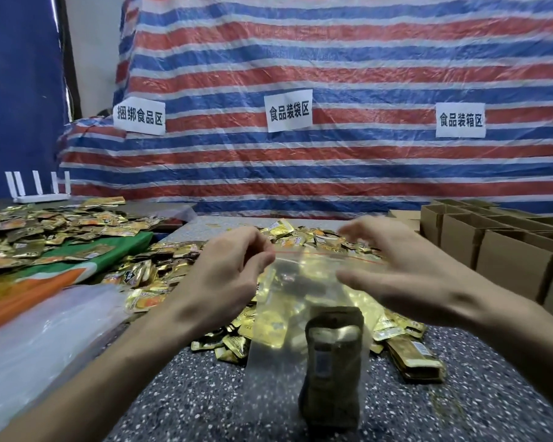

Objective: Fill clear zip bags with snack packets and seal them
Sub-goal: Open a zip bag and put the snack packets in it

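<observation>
A clear zip bag (281, 333) with a red strip along its mouth hangs in front of me above the speckled table (179, 393). A dark gold snack packet (332, 362) stands inside it at the bottom right. My left hand (227, 275) pinches the bag's top left corner. My right hand (406, 266) hovers at the bag's top right with fingers spread and blurred; whether it touches the bag I cannot tell. A heap of gold snack packets (179, 263) lies behind and under the bag.
More gold packets (45, 231) cover a green and orange sheet (87, 266) at the left. A stack of clear bags (39, 342) lies at the near left. Open cardboard boxes (498, 244) stand at the right. A striped tarp (300, 90) hangs behind, and a white router (39, 193) sits far left.
</observation>
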Demonstrator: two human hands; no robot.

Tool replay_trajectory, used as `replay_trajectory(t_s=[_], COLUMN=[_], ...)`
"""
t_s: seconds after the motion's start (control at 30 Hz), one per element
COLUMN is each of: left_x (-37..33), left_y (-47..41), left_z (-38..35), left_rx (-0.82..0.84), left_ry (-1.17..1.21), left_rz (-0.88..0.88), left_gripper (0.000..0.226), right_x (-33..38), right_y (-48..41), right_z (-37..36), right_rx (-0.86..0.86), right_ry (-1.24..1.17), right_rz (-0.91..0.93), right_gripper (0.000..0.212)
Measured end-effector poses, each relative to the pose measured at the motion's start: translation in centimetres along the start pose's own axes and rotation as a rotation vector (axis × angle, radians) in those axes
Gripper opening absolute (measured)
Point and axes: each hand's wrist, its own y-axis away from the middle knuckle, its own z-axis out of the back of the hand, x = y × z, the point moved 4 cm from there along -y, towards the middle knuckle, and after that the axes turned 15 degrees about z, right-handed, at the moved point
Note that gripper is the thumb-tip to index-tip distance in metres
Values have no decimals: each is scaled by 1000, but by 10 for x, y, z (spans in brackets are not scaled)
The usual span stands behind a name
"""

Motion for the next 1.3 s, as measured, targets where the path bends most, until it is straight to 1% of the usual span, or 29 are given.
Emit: replay_trajectory(t_s=[0.03, 0.07, 0.1, 0.17, 0.2, 0.27, 0.4, 0.57, 0.67, 0.73, 0.83, 0.93, 1.07, 1.17, 1.3], left_x=[-4, -7, -10, -12, -13, -12, -10, -13, -19, -24, -27, -28, -30, -32, -34], left_y=[1, 1, 2, 4, 5, 6, 6, 6, 6, 6, 6, 8, 11, 10, 12], left_z=[-1, -2, -2, -1, -1, 2, 6, 10, 12, 11, 13, 13, 12, 13, 15], left_rx=[-12, -24, -36, -47, -46, -34, -15, -17, -17, 14, 26, -2, -23, -24, -138], left_ry=[-11, -24, -37, -67, -79, -92, -136, -116, -173, -225, -185, -132, -101, -94, -75], left_rz=[-28, -48, -64, -95, -108, -120, -115, -110, -148, -188, -217, -226, -256, -275, -328], left_gripper=[15, 15, 14, 12, 11, 11, 10, 8, 8, 11, 12, 13, 12, 11, 12], right_x=[11, 22, 31, 40, 41, 38, 33, 35, 38, 39, 39, 37, 36, 37, 34], right_y=[-9, -18, -27, -41, -45, -50, -52, -54, -53, -51, -48, -46, -45, -43, -38], right_z=[-2, -6, -10, -15, -16, -18, -18, -11, -7, -5, -4, 1, 5, 7, 7], right_rx=[9, 9, 1, -35, -43, -17, 24, 2, -48, -74, -57, -9, 28, -7, -80], right_ry=[23, 33, 20, -57, -100, -178, -259, -236, -183, -183, -243, -321, -303, -274, -343], right_rz=[56, 108, 146, 192, 203, 200, 189, 213, 211, 206, 191, 170, 185, 210, 192], right_gripper=[64, 65, 58, 30, 19, 12, 12, 2, 5, 6, 9, 6, 7, 6, 8])
